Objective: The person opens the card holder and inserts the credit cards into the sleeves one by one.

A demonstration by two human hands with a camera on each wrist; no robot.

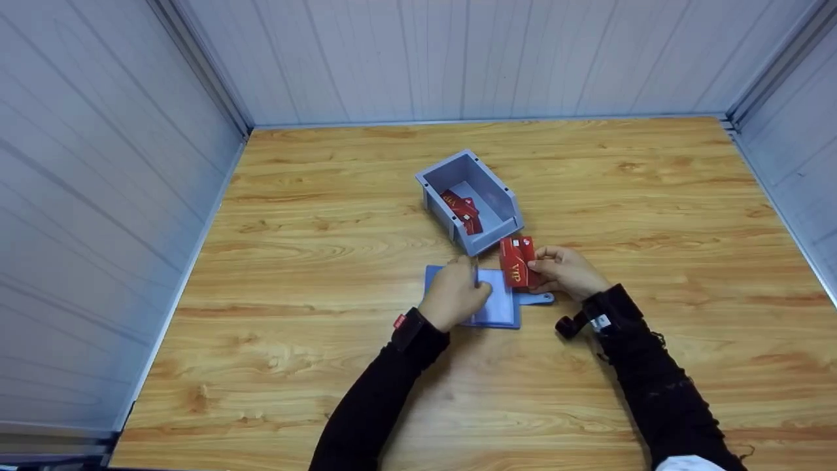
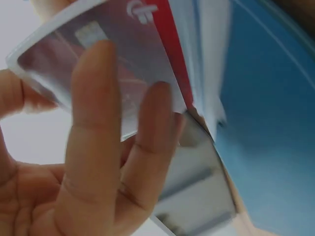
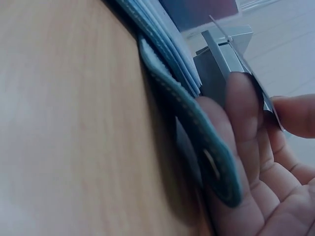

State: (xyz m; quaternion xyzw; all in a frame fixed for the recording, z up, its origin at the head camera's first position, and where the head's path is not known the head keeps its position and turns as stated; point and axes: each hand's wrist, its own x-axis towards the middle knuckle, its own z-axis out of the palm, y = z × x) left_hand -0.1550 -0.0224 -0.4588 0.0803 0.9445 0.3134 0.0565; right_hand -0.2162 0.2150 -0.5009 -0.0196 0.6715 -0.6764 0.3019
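Note:
A blue card holder (image 1: 429, 277) lies open on the table, its clear sleeve pages (image 1: 500, 304) showing and its strap (image 1: 537, 299) pointing right. My left hand (image 1: 454, 297) pinches a raised clear sleeve page (image 2: 130, 98) between thumb and fingers. Through that page a red card with a chip (image 2: 177, 54) shows in the left wrist view; I cannot tell whether it is inside or behind. My right hand (image 1: 563, 273) pinches a red VIP card (image 1: 516, 263) over the holder's right side. In the right wrist view this card (image 3: 246, 69) appears edge-on, beside the stitched strap (image 3: 197, 128).
A grey plastic bin (image 1: 500, 237) stands just beyond the holder, with several red VIP cards (image 1: 464, 212) lying in it. The wooden table (image 1: 294, 314) is bounded by pale panel walls (image 1: 392, 59) at the back and sides.

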